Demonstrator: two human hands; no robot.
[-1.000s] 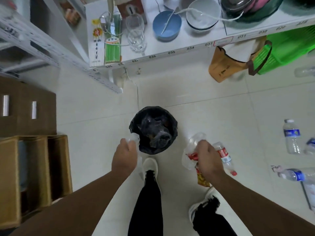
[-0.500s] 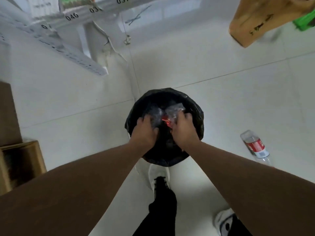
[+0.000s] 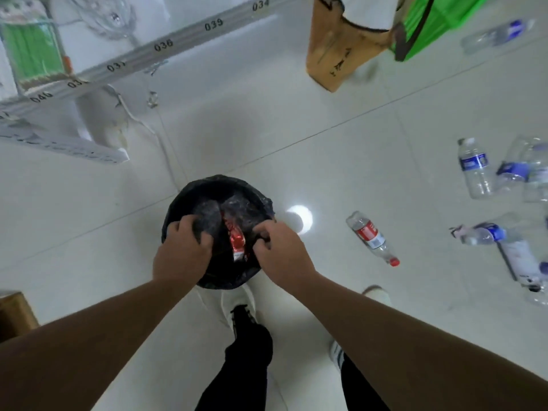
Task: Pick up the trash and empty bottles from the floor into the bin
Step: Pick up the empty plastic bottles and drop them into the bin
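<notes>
Head view: both hands are over the black-lined bin (image 3: 189,200). The left hand (image 3: 181,253) and the right hand (image 3: 281,256) have curled fingers down in the bin; what they grip cannot be told. Between them lies a red-labelled bottle (image 3: 237,241). Right of the right hand, a red-capped bottle (image 3: 370,237) lies on the floor (image 3: 341,161), with blue-labelled bottles (image 3: 474,167) farther right.

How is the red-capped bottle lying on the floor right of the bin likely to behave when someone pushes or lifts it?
The red-capped bottle lies on its side on smooth tile, so it would probably roll or skid if nudged. It looks clear and empty, so likely light. Its thin plastic may dent under a firm grip.
</notes>
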